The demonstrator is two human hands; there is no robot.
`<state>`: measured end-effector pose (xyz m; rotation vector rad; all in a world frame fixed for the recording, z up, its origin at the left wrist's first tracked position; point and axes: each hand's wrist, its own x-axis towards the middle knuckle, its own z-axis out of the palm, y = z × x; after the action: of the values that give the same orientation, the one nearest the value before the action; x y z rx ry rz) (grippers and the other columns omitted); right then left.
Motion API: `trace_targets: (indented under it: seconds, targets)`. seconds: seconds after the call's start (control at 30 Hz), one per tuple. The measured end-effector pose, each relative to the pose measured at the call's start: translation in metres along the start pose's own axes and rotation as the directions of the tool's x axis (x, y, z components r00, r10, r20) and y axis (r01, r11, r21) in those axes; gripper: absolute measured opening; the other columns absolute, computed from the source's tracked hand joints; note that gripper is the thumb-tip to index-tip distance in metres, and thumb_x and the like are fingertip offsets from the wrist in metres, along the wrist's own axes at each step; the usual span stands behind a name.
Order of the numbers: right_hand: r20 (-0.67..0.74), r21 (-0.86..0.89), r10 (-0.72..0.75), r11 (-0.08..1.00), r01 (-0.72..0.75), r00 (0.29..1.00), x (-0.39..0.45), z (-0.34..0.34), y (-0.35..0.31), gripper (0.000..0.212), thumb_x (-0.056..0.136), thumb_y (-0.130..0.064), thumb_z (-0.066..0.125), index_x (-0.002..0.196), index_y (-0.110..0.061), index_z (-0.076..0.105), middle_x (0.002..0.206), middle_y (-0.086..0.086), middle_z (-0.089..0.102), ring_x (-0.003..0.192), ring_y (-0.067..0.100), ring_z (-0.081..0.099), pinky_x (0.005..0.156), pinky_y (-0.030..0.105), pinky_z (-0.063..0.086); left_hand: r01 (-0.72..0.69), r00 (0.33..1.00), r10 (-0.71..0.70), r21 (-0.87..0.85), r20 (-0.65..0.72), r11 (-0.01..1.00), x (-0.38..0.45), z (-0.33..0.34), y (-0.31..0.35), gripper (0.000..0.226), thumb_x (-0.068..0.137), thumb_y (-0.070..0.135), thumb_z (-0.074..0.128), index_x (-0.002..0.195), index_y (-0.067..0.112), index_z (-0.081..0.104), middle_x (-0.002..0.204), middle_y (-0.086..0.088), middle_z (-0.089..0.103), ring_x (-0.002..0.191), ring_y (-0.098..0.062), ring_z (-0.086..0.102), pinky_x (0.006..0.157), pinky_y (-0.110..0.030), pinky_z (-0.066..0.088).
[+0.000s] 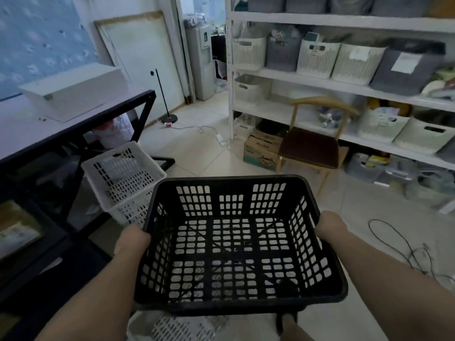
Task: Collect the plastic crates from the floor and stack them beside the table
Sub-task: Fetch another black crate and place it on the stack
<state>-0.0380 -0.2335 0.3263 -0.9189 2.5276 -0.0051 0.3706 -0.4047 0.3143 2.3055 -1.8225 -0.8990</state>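
Note:
I carry a black perforated plastic crate [236,242] in front of me, above the floor. My left hand [131,239] grips its left side and my right hand [331,227] grips its right side; the fingers are hidden under the rim. A white perforated crate [123,178] stands tilted on the floor beside the black-framed table [73,119] at the left. Part of another white crate [177,328] shows below the black one, at the bottom edge.
A wooden chair [312,146] and a cardboard box [261,151] stand ahead on the right, before white shelves [320,82] full of baskets. Cables [406,249] lie on the tiles at the right. A lamp stand [170,119] and power strip [220,139] sit further back.

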Motion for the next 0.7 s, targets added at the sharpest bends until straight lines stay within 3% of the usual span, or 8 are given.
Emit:
trace_targets:
  seconds: [0.23, 0.3, 0.4, 0.57, 0.7]
  targets:
    - [0.098, -0.066, -0.199, 0.976, 0.206, 0.975, 0.174, -0.050, -0.070, 0.034, 0.086, -0.026, 0.055, 0.115, -0.012, 0.063, 0.116, 0.010, 0.065, 0.108, 0.027, 0.061, 0.081, 0.029, 0.047, 0.177, 0.980, -0.178, -0.018, -0.085, 0.984, 0.072, 0.003, 0.087, 0.023, 0.093, 0.021, 0.048, 0.101, 0.006, 0.063, 0.102, -0.014, 0.062, 0.093, -0.030, 0.058, 0.081, -0.034, 0.048]
    - [0.096, -0.045, -0.263, 0.962, 0.268, 0.960, 0.220, -0.066, -0.093, 0.033, 0.088, -0.024, 0.054, 0.117, -0.011, 0.061, 0.118, 0.011, 0.065, 0.111, 0.027, 0.061, 0.084, 0.029, 0.047, 0.220, 0.968, -0.225, -0.058, -0.112, 0.974, 0.091, 0.000, 0.107, 0.035, 0.092, 0.025, 0.049, 0.118, 0.005, 0.060, 0.117, -0.017, 0.064, 0.106, -0.032, 0.060, 0.090, -0.037, 0.049]
    - [0.103, -0.073, -0.335, 0.936, 0.343, 0.937, 0.271, -0.096, -0.138, 0.028, 0.090, -0.018, 0.052, 0.111, -0.004, 0.064, 0.117, 0.014, 0.066, 0.109, 0.029, 0.061, 0.082, 0.027, 0.046, 0.324, 0.938, -0.334, -0.104, -0.096, 0.940, 0.115, -0.006, 0.124, 0.061, 0.084, 0.031, 0.056, 0.140, 0.009, 0.044, 0.124, -0.014, 0.063, 0.109, -0.032, 0.060, 0.091, -0.040, 0.052]
    - [0.115, -0.075, -0.424, 0.898, 0.434, 0.898, 0.334, -0.127, -0.222, 0.027, 0.089, -0.017, 0.054, 0.107, -0.002, 0.066, 0.110, 0.015, 0.065, 0.102, 0.030, 0.062, 0.078, 0.029, 0.048, 0.385, 0.907, -0.403, -0.146, -0.123, 0.911, 0.140, -0.023, 0.159, 0.035, 0.086, 0.013, 0.055, 0.117, -0.001, 0.061, 0.111, -0.020, 0.065, 0.095, -0.032, 0.062, 0.084, -0.038, 0.052]
    - [0.148, -0.107, -0.519, 0.838, 0.535, 0.842, 0.381, -0.135, -0.295, 0.018, 0.088, -0.012, 0.053, 0.098, -0.003, 0.065, 0.100, 0.014, 0.062, 0.090, 0.028, 0.059, 0.072, 0.026, 0.044, 0.436, 0.870, -0.472, -0.221, -0.145, 0.872, 0.176, -0.039, 0.166, 0.022, 0.086, 0.011, 0.052, 0.104, 0.004, 0.062, 0.092, -0.015, 0.062, 0.080, -0.028, 0.056, 0.069, -0.032, 0.046]
